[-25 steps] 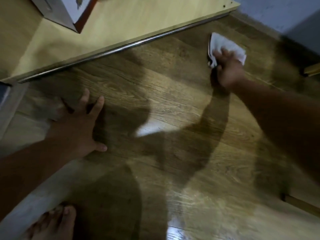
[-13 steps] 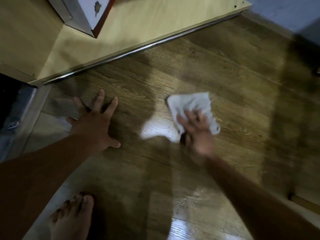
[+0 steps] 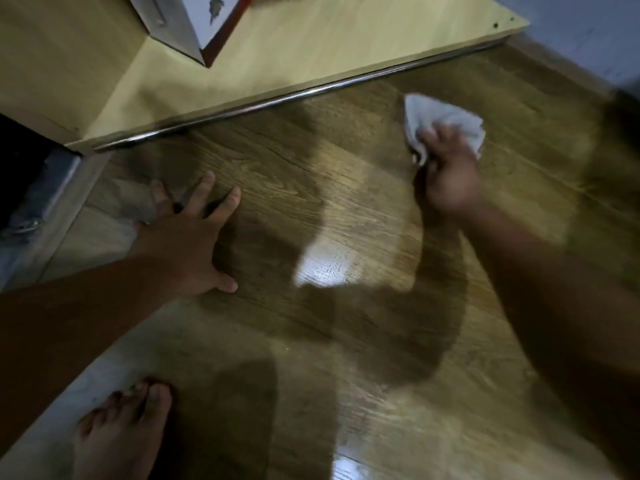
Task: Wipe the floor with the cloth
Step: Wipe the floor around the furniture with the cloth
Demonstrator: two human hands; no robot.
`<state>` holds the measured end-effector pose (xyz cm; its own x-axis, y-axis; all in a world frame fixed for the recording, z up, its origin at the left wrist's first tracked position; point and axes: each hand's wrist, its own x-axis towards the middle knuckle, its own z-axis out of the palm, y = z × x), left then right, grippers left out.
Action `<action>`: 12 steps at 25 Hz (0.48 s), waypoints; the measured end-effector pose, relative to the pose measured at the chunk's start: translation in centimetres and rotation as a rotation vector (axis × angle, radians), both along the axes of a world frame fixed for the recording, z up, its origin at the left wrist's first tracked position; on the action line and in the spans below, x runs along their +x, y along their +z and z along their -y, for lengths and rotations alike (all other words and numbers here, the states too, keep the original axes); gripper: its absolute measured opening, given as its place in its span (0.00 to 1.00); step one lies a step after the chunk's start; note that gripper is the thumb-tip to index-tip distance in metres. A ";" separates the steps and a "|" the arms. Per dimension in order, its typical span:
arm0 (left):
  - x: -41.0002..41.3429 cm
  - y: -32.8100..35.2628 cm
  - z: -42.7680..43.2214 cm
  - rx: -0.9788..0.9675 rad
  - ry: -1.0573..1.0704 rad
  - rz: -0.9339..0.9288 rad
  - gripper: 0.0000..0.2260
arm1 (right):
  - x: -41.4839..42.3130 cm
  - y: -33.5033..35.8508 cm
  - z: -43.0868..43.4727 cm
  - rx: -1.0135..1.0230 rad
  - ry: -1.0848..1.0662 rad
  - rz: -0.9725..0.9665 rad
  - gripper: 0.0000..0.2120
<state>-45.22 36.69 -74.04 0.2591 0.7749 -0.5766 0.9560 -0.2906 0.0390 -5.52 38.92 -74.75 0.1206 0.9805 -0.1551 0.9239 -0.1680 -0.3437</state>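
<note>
Up at two o'clock in the head view, the right hand [image 3: 450, 178] grips the bunched white cloth [image 3: 441, 116] against the floor [image 3: 346, 188]. The cloth extends toward twelve from its curled fingers. At nine, well apart, the left hand [image 3: 183, 247] braces with fingers spread flat.

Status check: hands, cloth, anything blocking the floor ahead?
Right hand grips white cloth on wood floor, near metal threshold strip. Left hand flat on floor, bracing. No obstacle by the cloth.
</note>
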 end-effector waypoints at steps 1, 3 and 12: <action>0.0 0.1 -0.1 -0.004 -0.001 -0.002 0.64 | 1.7 0.0 -2.5 -0.004 -0.001 0.044 0.28; 0.1 0.1 0.0 -0.004 0.001 -0.010 0.64 | 3.3 0.4 -5.7 -0.039 -0.069 0.071 0.25; 0.4 1.4 1.6 0.115 0.141 -0.087 0.66 | -17.6 -0.5 1.8 -0.010 0.100 -0.029 0.22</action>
